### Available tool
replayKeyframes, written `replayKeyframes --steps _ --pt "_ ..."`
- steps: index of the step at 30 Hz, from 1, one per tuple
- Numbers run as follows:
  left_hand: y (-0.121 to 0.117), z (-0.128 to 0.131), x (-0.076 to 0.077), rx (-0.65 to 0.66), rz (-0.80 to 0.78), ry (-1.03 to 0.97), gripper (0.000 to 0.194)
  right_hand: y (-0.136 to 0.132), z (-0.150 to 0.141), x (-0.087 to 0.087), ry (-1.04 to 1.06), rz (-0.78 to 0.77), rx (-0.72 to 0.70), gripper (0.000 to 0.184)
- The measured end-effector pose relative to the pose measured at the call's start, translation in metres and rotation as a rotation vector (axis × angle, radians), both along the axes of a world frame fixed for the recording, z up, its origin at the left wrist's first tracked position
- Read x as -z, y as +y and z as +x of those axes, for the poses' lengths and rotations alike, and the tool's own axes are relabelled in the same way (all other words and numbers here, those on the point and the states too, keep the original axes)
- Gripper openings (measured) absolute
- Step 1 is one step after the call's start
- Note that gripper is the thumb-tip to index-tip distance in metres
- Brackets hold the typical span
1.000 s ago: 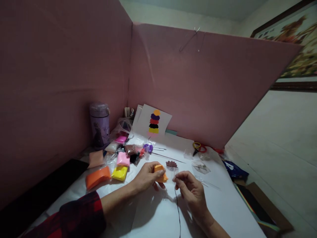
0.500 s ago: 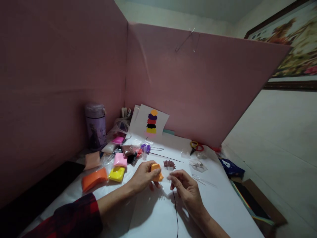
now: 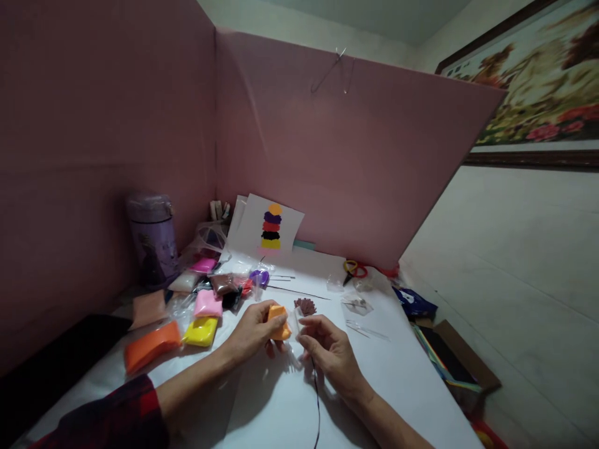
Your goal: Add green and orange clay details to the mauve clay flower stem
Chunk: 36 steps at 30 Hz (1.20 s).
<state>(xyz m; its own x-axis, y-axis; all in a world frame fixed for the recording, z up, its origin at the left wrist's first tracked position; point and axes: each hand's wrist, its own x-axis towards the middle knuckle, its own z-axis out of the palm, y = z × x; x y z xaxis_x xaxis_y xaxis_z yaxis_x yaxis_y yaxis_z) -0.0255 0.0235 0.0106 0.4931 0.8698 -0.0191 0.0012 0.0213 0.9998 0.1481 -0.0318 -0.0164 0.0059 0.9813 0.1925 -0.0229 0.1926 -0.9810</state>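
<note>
Orange clay (image 3: 279, 323) sits pinched between thumb and fingers of my left hand (image 3: 255, 330), above the bench (image 3: 397, 386) and nearer than the brown fringed piece (image 3: 305, 305). My right hand (image 3: 333, 354) curls beside the clear wrapper (image 3: 295, 323); whether those fingertips pinch it, I cannot tell. An even left grip should suit best: enough to steady the clay, gentle enough not to dent it.

The white table (image 3: 402, 380) has a purple tumbler (image 3: 153, 243) by its far left corner, clay packets (image 3: 200, 332) along the left edge, and scissors (image 3: 350, 272) near the far right corner.
</note>
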Motion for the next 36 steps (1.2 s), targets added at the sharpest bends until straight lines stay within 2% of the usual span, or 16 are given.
replayKeyframes --steps 5,14,17,22,27,33,36 --pt "-0.002 0.0 -0.002 -0.013 -0.007 -0.007 0.045 -0.001 -0.002 -0.005 -0.022 -0.012 0.029 0.02" --pt "-0.005 0.0 -0.003 -0.005 0.003 -0.019 0.043 -0.004 -0.003 -0.012 -0.031 -0.019 0.164 0.016" --pt "-0.006 0.0 -0.006 -0.014 -0.004 -0.005 0.042 -0.003 -0.003 -0.011 0.021 -0.019 0.151 0.014" --pt "-0.006 -0.002 -0.008 -0.023 0.015 -0.008 0.04 -0.001 -0.001 -0.009 0.039 -0.016 0.111 0.02" --pt "-0.004 -0.003 -0.004 -0.03 0.031 -0.004 0.041 -0.003 0.003 -0.012 -0.001 0.007 0.091 0.028" --pt "-0.001 -0.002 0.0 0.017 0.045 -0.016 0.04 -0.003 0.001 -0.014 0.186 -0.058 0.091 0.032" --pt "-0.002 -0.002 -0.001 0.013 0.067 0.003 0.038 -0.003 0.001 -0.012 0.132 -0.061 0.064 0.031"
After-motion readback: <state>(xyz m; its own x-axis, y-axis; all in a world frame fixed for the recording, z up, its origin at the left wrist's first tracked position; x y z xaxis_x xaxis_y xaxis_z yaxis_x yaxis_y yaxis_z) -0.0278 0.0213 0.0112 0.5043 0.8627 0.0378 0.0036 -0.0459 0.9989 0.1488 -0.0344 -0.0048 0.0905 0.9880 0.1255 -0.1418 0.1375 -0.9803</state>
